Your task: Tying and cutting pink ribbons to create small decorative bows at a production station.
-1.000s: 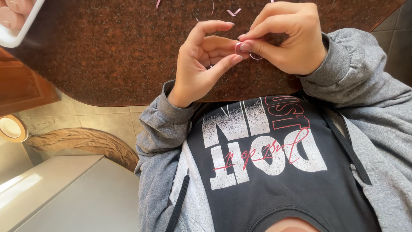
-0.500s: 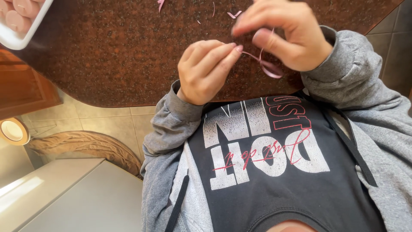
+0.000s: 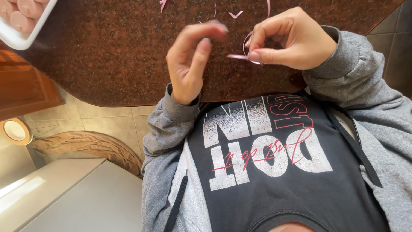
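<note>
- Your right hand (image 3: 296, 41) pinches a thin pink ribbon (image 3: 246, 47), looped at its nine o'clock above the speckled granite countertop (image 3: 107, 60).
- Your left hand (image 3: 191, 60) hangs released, fingers loosely curled, just beside the ribbon's tail.

My view inverted. Speckled red-brown granite desk (image 3: 107, 60) fills top. Beige tiled floor (image 3: 107, 122) below. Wooden cabinet (image 3: 21, 86) left. Round lit lamp (image 3: 15, 130) far left. Pale grey surface (image 3: 73, 197) bottom left, sunlit streak.
</note>
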